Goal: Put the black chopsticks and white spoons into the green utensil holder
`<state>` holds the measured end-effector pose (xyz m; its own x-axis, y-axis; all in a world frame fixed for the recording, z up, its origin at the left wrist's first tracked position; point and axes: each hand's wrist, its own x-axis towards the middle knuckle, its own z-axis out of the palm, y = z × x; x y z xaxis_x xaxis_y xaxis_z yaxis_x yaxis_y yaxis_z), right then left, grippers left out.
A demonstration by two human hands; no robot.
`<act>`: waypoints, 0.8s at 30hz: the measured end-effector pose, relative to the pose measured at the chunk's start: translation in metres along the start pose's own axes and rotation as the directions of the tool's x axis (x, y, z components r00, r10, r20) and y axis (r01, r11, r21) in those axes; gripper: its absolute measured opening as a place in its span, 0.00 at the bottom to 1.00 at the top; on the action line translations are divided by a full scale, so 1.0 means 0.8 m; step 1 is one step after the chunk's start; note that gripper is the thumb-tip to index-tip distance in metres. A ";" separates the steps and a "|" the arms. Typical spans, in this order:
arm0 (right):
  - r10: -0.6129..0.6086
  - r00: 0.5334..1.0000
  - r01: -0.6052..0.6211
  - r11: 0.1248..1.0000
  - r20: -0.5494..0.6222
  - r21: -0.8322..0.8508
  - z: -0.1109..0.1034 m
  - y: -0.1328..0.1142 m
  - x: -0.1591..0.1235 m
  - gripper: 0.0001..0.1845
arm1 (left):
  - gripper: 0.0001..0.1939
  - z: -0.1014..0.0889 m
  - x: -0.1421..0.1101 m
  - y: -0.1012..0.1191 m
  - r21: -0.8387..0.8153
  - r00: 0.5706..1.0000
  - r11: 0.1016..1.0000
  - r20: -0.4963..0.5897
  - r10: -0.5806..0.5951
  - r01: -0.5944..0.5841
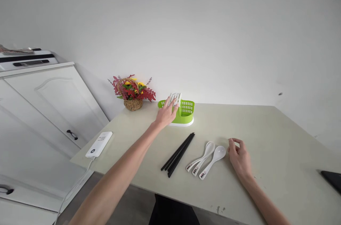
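Note:
My left hand (166, 113) reaches across the table to a green slotted cutlery holder (186, 110) on a white base, its fingers closed on the holder's white handle piece (176, 97). My right hand (239, 157) rests on the pale table (279, 154), fingers loosely curled and holding nothing, just right of the white spoons (209, 157). A bundle of black chopsticks (178, 154) lies between the two hands, in front of the holder.
A wicker basket of red and yellow flowers (133, 93) stands at the back left by the wall. A white power bank (99, 144) with a cable lies at the table's left edge. White cabinets (48, 108) stand left. A dark object (333, 179) lies far right.

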<state>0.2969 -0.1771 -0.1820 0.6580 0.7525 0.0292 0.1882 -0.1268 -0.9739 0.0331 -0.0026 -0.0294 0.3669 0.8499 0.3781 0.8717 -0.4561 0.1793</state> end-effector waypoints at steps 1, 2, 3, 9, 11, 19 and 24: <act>0.008 1.000 -0.008 1.000 0.020 0.001 0.000 0.001 0.001 0.31 | 0.33 0.004 0.002 0.012 -0.013 1.000 1.000 0.007 0.016 -0.016; 0.017 0.999 -0.017 1.000 0.039 0.004 0.000 0.003 0.001 0.31 | 0.33 0.008 0.003 0.023 -0.029 0.999 0.999 0.011 0.037 -0.037; 0.026 0.998 -0.027 1.000 0.052 0.007 -0.001 0.004 0.002 0.30 | 0.33 0.013 0.004 0.035 -0.050 0.998 0.997 0.015 0.059 -0.058; 0.031 0.998 -0.033 0.999 0.054 0.023 -0.001 0.007 0.004 0.31 | 0.32 0.029 0.005 0.101 -0.190 0.981 0.968 0.070 0.179 -0.163; 0.027 0.998 -0.029 0.999 0.053 0.026 -0.001 0.007 0.004 0.31 | 0.32 0.027 0.003 0.117 -0.229 0.969 0.953 0.099 0.226 -0.199; 0.033 0.997 -0.037 0.998 0.067 0.051 -0.002 0.006 0.003 0.32 | 0.19 0.011 -0.063 0.079 -0.346 0.963 0.910 -0.215 0.160 -0.228; 0.036 0.997 -0.041 0.997 0.070 0.068 -0.001 0.005 0.004 0.33 | 0.13 0.037 -0.154 0.005 -0.354 0.994 0.933 0.063 0.088 -0.060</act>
<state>0.3001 -0.1758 -0.1854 0.6119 0.7907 -0.0219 0.1114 -0.1135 -0.9873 0.0012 -0.1015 -0.1023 0.4617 0.8217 0.3342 0.6769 -0.5698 0.4659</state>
